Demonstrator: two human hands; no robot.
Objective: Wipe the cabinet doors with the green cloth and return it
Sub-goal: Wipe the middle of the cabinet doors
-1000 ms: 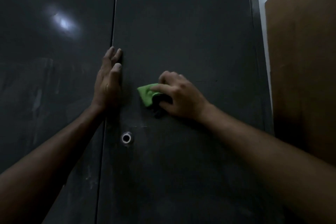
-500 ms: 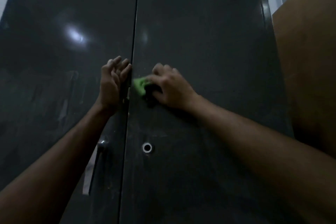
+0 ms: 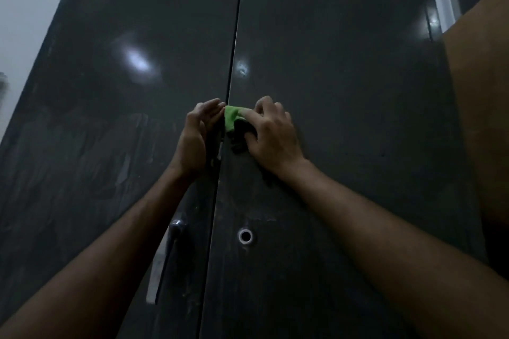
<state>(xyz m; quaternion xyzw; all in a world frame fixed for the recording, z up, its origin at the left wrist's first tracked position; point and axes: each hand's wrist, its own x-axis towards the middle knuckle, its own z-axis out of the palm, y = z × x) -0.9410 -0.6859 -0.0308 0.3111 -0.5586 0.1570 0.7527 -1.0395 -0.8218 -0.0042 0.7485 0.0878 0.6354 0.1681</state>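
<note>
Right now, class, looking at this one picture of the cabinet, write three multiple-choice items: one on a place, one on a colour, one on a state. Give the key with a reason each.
1. Where is the cloth?
A. on the right door, by the centre seam
B. hanging from the handle
C. on the floor

2. What colour is the cloth?
A. white
B. green
C. red

3. How is the left hand?
A. gripping the cloth
B. out of view
C. open, against the left door's edge

Key: 1 A, it sits beside the seam under the right hand. 2 B, bright green shows past the fingers. 3 C, its fingers are straight and hold nothing.
</note>
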